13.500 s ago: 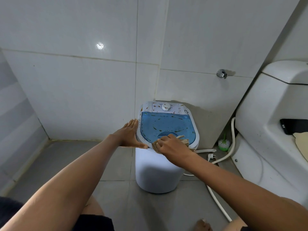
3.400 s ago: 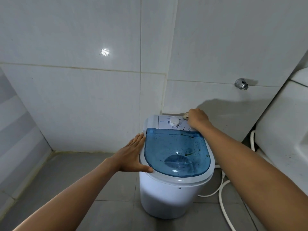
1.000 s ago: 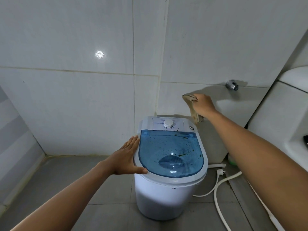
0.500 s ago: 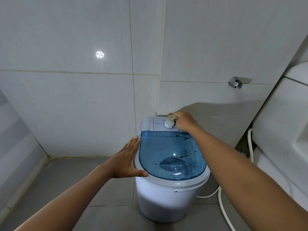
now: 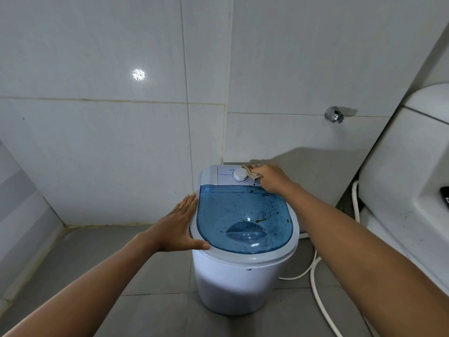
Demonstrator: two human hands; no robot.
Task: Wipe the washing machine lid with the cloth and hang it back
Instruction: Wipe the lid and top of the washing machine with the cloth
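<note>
A small white washing machine point(image 5: 233, 283) stands on the grey floor against the tiled wall. Its translucent blue lid point(image 5: 243, 220) is shut and speckled with dark spots. Behind the lid lies a white control panel with a round dial point(image 5: 240, 175). My right hand point(image 5: 271, 178) is shut on a bunched beige cloth point(image 5: 252, 173) and presses it onto the panel just right of the dial. My left hand point(image 5: 179, 227) lies flat with fingers together against the machine's left rim, thumb on the front edge.
A chrome tap point(image 5: 334, 114) sticks out of the wall at the upper right. A white toilet point(image 5: 408, 181) fills the right side, with a dark object point(image 5: 445, 197) on it. White hoses point(image 5: 315, 273) trail on the floor beside the machine.
One second ago my right hand held the cloth up against the wall; it has come down onto the control panel and now sits slightly right of the dial. My left hand has stayed put.
</note>
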